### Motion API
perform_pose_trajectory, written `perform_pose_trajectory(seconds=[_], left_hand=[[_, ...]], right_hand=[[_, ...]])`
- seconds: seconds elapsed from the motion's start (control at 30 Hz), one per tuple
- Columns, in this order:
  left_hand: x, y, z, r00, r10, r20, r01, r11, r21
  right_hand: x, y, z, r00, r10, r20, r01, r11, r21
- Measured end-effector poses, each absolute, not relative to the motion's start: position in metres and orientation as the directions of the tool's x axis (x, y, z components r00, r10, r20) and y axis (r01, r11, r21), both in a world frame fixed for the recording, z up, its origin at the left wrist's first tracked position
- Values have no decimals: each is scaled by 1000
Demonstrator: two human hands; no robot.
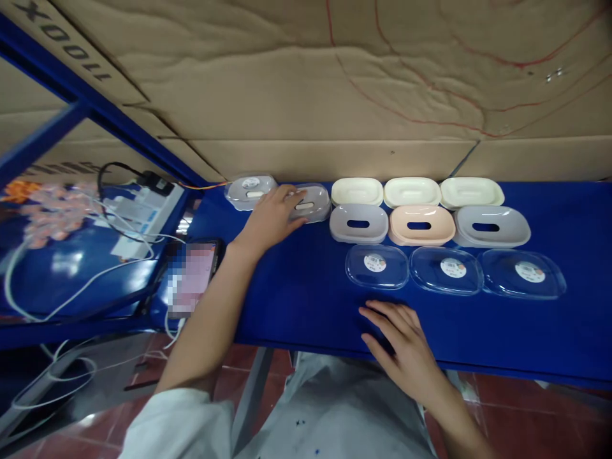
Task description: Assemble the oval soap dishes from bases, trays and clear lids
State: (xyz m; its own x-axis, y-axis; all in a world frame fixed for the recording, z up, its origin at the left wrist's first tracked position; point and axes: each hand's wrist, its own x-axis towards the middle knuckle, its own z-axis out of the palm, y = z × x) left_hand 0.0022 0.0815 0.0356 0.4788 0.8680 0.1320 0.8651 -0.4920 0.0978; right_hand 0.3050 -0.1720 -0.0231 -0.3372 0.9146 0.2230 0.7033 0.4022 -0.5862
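Observation:
My left hand (273, 217) reaches to the back of the blue table, its fingers and thumb round the left end of a grey soap dish with a clear lid (313, 205). Left of it sits another lidded soap dish (246, 191) with a round label. My right hand (401, 341) hovers or rests near the front edge, fingers apart and holding nothing. Beyond it lie three clear lids (377, 266) with round labels. Behind them are two grey slotted trays (358, 233) and a peach one (422, 236), then three cream dish bases (356, 191) in a row.
A phone (197, 277) with a white cable lies beside my left forearm. At the left are a power strip (143, 220), tangled cables and a heap of pinkish-orange pieces (57, 213). Blue frame bars (43, 137) and a cardboard wall (287, 83) bound the table.

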Motion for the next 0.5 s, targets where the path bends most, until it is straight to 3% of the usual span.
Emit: perform_pose_trajectory(seconds=[0.3,0.5], left_hand=[[31,98,39,372,902,218,912,-399,94],[66,43,33,520,797,307,737,-600,309]], right_hand=[[306,-173,-21,-325,921,217,693,388,-607],[307,-172,-22,-347,915,208,687,398,-608]])
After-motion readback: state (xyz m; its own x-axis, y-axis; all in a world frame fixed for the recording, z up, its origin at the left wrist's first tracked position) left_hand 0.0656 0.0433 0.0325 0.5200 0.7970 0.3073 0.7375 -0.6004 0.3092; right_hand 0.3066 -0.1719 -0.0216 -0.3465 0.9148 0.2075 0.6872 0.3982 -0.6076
